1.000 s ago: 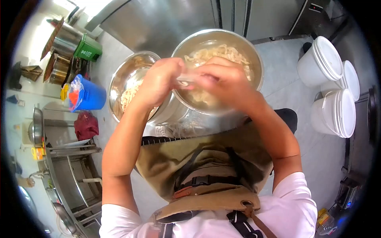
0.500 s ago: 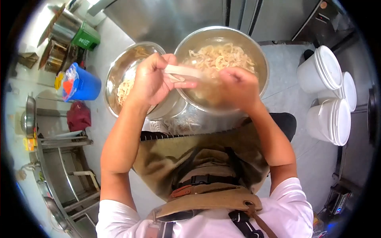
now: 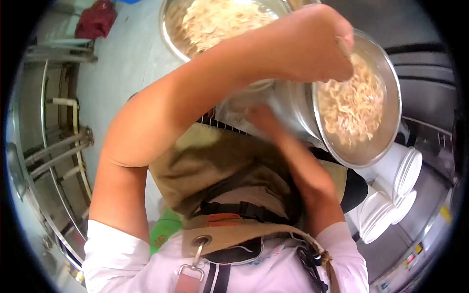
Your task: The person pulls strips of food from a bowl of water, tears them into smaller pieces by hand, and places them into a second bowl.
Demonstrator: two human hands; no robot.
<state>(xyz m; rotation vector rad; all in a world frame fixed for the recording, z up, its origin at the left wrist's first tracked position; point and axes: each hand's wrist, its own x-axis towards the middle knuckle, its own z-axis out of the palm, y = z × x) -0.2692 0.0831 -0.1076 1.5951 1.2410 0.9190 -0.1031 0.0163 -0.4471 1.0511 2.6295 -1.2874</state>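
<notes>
Steel bowl [image 3: 293, 112] holds pale strips [image 3: 351, 102]; left hand [image 3: 312, 44] closed on some; right hand [image 3: 264, 119] blurred, grip unclear.

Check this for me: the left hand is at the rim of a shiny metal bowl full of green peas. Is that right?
Not quite. The head view shows the left hand at the rim of the shiny metal bowl, but the bowl is full of pale strips that look like noodles, not green peas.
</notes>
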